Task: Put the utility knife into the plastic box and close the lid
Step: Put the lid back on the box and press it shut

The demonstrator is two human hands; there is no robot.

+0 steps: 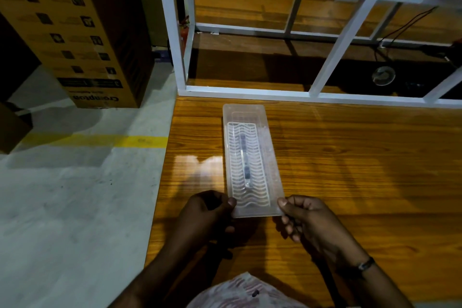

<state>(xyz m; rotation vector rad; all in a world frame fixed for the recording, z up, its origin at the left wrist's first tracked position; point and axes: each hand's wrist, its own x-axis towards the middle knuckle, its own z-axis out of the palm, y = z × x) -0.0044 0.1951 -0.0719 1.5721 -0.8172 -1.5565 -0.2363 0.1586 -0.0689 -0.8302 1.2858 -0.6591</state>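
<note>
Head view: I see left hand (210,210) and right hand (303,215) pinching the lid (272,157) over the plastic box (243,109); uneven thumb pressure risks an unlatched corner above the utility knife (244,160).

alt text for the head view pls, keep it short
Both hands, left hand and right hand, pinch the near corners of a clear plastic box on a wooden table; its lid is on, the utility knife visible inside.

Box lidded, knife inside
Clear long plastic box (252,157) flat on wood table, lid (268,147) on; utility knife (244,160) lengthwise inside on wavy insert.
</note>
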